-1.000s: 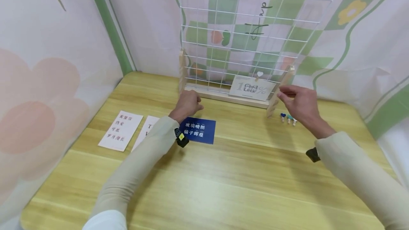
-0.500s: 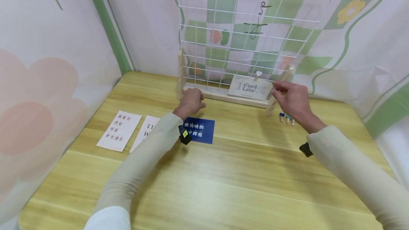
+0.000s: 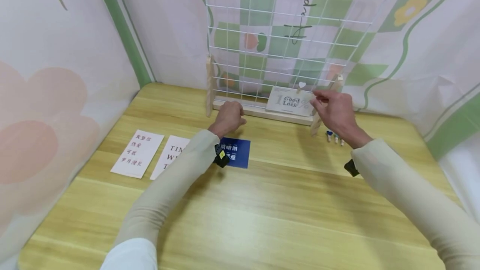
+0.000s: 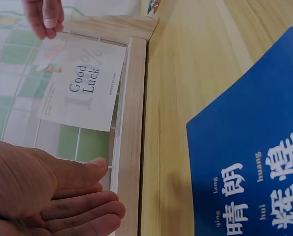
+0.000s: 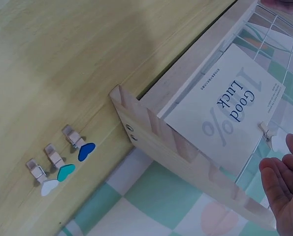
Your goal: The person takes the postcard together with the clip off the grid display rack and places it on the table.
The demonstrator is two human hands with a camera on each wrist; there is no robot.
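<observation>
A white "Good Luck" card [image 3: 288,101] hangs low on the right of a white wire grid [image 3: 296,36], held by a small clothespin with a white heart [image 3: 301,85]. By the card's upper right corner is my right hand [image 3: 335,111]. In the right wrist view its thumb and fingers [image 5: 272,179] are apart, with nothing between them, close to the white-heart clothespin [image 5: 266,135]. My left hand [image 3: 229,117] hovers in front of the grid's wooden base [image 3: 262,113], left of the card, fingers relaxed and holding nothing. Below it lies a blue card [image 3: 240,153], partly covered by the wrist.
Two white cards, one with red writing [image 3: 137,153] and one with black letters [image 3: 170,153], lie at the table's left. Three clothespins with blue [image 5: 86,151], teal [image 5: 66,172] and white [image 5: 49,187] hearts lie right of the stand. Patterned curtains surround the wooden table [image 3: 255,220].
My right hand has moved left, from beside the stand's right post to the Good Luck card's edge. My left hand has shifted slightly right. The cards and clothespins stay where they were.
</observation>
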